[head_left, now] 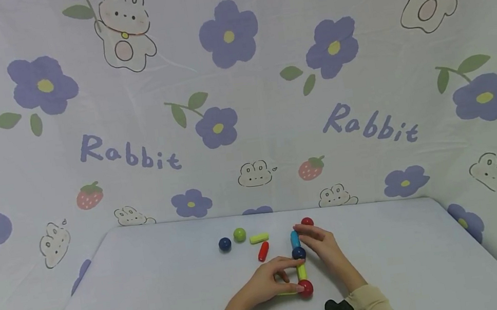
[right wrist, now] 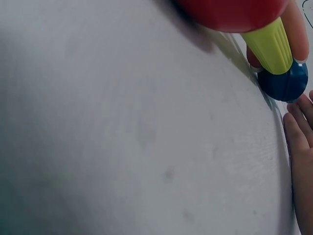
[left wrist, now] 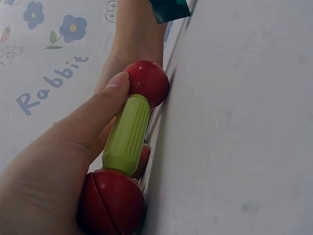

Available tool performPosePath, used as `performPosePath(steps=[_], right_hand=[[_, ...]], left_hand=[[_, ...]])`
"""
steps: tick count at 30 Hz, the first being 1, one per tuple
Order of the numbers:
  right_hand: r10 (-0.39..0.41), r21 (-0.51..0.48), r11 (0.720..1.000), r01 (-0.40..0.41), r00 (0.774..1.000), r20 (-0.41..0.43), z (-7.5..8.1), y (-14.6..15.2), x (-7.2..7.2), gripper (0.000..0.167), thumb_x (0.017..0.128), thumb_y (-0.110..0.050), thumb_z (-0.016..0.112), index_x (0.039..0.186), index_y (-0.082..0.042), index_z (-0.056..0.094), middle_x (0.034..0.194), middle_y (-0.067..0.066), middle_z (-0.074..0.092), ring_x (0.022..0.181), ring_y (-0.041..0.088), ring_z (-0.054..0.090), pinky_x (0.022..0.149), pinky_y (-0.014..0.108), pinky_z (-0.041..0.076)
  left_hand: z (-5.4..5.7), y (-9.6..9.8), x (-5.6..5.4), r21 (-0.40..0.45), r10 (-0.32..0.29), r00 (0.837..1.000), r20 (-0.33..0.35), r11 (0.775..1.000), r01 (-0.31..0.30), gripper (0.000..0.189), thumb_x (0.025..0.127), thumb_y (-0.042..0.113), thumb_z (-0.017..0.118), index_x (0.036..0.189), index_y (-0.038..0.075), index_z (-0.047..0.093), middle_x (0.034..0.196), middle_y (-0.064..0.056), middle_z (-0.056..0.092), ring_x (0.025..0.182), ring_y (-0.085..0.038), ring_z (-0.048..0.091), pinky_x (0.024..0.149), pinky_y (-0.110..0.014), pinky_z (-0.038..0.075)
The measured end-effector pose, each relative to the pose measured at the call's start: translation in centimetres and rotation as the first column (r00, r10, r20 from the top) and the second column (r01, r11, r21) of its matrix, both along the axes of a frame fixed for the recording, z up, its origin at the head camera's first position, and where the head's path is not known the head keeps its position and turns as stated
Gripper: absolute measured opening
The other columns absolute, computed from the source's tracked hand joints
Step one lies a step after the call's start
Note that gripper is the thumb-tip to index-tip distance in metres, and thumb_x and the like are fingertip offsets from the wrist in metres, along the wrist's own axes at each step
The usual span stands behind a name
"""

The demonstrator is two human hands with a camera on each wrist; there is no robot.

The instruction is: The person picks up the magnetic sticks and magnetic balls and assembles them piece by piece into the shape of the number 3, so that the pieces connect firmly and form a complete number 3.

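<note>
A toy chain of balls and rods lies on the table in front of me. My left hand (head_left: 266, 279) grips it, thumb on a red ball (head_left: 307, 288) and fingertips at a dark blue ball (head_left: 299, 253). Between those two balls runs a yellow-green rod (head_left: 302, 272). The left wrist view shows another yellow-green rod (left wrist: 126, 134) leading to a second red ball (left wrist: 112, 203) by the palm. From the dark blue ball a light blue rod (head_left: 294, 239) points away from me. My right hand (head_left: 327, 248) pinches this rod near its far end; the hand partly covers it.
Beyond the right hand lies a loose red ball (head_left: 307, 222). Left of the chain are a dark blue ball (head_left: 225, 244), a green ball (head_left: 239, 234), a yellow-green rod (head_left: 259, 238) and a red rod (head_left: 263, 251). A patterned cloth (head_left: 241, 99) hangs behind the white table (head_left: 153, 290).
</note>
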State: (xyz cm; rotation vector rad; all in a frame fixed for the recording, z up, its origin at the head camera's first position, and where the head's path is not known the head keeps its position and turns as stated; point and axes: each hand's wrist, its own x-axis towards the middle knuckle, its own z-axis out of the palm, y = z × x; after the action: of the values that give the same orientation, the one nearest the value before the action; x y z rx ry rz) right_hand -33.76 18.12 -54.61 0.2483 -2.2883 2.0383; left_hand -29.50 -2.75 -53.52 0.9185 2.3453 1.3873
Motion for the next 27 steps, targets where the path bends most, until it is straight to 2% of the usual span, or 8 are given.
performPosePath(steps=[3, 6, 10, 17, 22, 27], right_hand=[[-0.016, 0.01, 1.0, 0.016, 0.997, -0.081, 0.2, 0.0, 0.2, 0.032, 0.088, -0.021, 0.058, 0.118, -0.01, 0.058, 0.117, 0.002, 0.057, 0.112, 0.014, 0.047, 0.094, 0.039, 0.035], [-0.04, 0.023, 0.999, 0.045, 0.984, -0.174, 0.4, 0.0, 0.3, 0.03, 0.089, -0.018, 0.057, 0.117, -0.007, 0.058, 0.116, 0.005, 0.058, 0.11, 0.015, 0.049, 0.092, 0.033, 0.037], [-0.092, 0.02, 0.995, 0.099, 0.968, -0.234, 0.7, 0.0, 0.2, 0.029, 0.088, -0.019, 0.058, 0.114, -0.007, 0.06, 0.113, 0.004, 0.059, 0.107, 0.015, 0.052, 0.088, 0.025, 0.04], [-0.192, -0.048, 0.981, 0.186, 0.945, -0.265, 1.1, 0.1, -0.4, 0.028, 0.085, -0.014, 0.062, 0.113, -0.007, 0.061, 0.111, 0.008, 0.06, 0.104, 0.021, 0.054, 0.086, 0.024, 0.041], [-0.265, -0.053, 0.964, 0.261, 0.926, -0.269, 1.5, 0.0, -0.7, 0.033, 0.083, -0.014, 0.064, 0.115, -0.009, 0.06, 0.115, 0.004, 0.058, 0.109, 0.016, 0.051, 0.091, 0.027, 0.038], [-0.284, -0.046, 0.958, 0.282, 0.928, -0.242, 1.5, 0.1, -0.9, 0.039, 0.081, -0.012, 0.066, 0.118, -0.008, 0.057, 0.122, 0.003, 0.054, 0.117, 0.014, 0.043, 0.096, 0.027, 0.031]], left_hand=[[-0.1, 0.1, 0.0, 0.003, 0.001, 1.0, 0.006, 1.0, -0.001, 0.051, 0.076, 0.041, 0.068, 0.125, 0.035, 0.052, 0.112, 0.015, 0.052, 0.079, -0.009, 0.054, 0.068, -0.024, 0.046], [-0.1, 0.1, 0.0, 0.004, -0.003, 1.0, -0.004, 1.0, 0.003, 0.052, 0.076, 0.041, 0.068, 0.125, 0.034, 0.052, 0.112, 0.015, 0.052, 0.079, -0.009, 0.054, 0.068, -0.024, 0.046], [-0.2, -0.1, 0.0, 0.008, -0.013, 0.999, -0.03, 1.0, 0.013, 0.054, 0.075, 0.041, 0.068, 0.126, 0.032, 0.052, 0.114, 0.013, 0.052, 0.079, -0.009, 0.054, 0.069, -0.024, 0.046], [-0.2, -0.1, -0.1, 0.019, -0.022, 0.999, -0.048, 1.0, 0.023, 0.054, 0.075, 0.04, 0.069, 0.126, 0.03, 0.052, 0.117, 0.012, 0.051, 0.078, -0.008, 0.054, 0.069, -0.024, 0.046], [-0.1, 0.0, -0.2, 0.029, -0.017, 0.999, -0.04, 0.999, 0.019, 0.053, 0.076, 0.038, 0.069, 0.125, 0.031, 0.053, 0.117, 0.011, 0.051, 0.079, -0.01, 0.054, 0.07, -0.023, 0.046], [0.0, 0.1, -0.1, 0.037, -0.014, 0.999, -0.036, 0.999, 0.015, 0.052, 0.077, 0.034, 0.07, 0.125, 0.029, 0.053, 0.117, 0.008, 0.052, 0.078, -0.011, 0.054, 0.069, -0.023, 0.045]])
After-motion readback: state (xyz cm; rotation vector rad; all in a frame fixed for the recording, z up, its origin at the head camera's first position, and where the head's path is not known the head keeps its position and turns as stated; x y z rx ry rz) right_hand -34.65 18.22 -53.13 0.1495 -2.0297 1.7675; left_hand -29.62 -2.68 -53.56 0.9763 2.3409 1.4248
